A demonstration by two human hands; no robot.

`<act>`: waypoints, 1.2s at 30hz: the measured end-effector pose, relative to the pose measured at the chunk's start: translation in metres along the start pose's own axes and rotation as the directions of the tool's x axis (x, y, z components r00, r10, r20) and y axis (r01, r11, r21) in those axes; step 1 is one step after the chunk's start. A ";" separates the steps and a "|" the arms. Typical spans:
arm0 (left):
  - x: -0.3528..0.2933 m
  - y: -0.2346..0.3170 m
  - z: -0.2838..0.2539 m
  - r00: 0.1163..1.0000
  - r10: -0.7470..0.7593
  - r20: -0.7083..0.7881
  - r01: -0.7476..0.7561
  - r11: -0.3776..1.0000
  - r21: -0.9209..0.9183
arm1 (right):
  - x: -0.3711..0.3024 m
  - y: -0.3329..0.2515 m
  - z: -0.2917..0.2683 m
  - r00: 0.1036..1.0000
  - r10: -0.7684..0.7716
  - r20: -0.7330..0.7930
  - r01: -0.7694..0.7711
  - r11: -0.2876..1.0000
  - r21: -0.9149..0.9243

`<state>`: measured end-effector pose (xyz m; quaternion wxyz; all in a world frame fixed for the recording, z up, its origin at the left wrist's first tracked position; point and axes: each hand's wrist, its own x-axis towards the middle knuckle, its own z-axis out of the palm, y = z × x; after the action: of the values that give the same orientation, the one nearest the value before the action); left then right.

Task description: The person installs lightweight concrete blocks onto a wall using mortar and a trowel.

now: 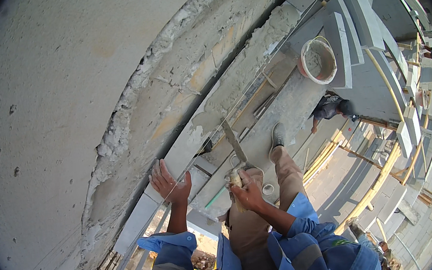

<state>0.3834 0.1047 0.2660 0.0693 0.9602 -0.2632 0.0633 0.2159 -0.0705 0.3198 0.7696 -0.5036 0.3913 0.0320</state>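
Note:
My left hand lies with its fingers spread on the end of a pale grey block, next to the dark gap along the concrete beam. My right hand is closed around the handle of a trowel. The trowel's long narrow blade points away from me, over the platform, and is apart from the wall. Wet mortar covers the top of the block row farther along. A taut string runs beside the row and passes close to my left hand.
To the far right on the platform stands a bucket of mortar, with several pale slabs upright behind it. Concrete fills the left side. Below the platform edge are a person and bamboo poles.

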 end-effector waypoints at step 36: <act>-0.001 0.004 0.002 1.000 -0.011 0.027 0.010 0.999 0.037 | 0.085 -0.033 -0.137 0.694 -0.719 -0.023 0.186 0.210 -0.960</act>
<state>0.3807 0.1019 0.2645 0.0486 0.9634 -0.2580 0.0549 0.2111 -0.2261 0.2654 0.2071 -0.9221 0.3041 -0.1197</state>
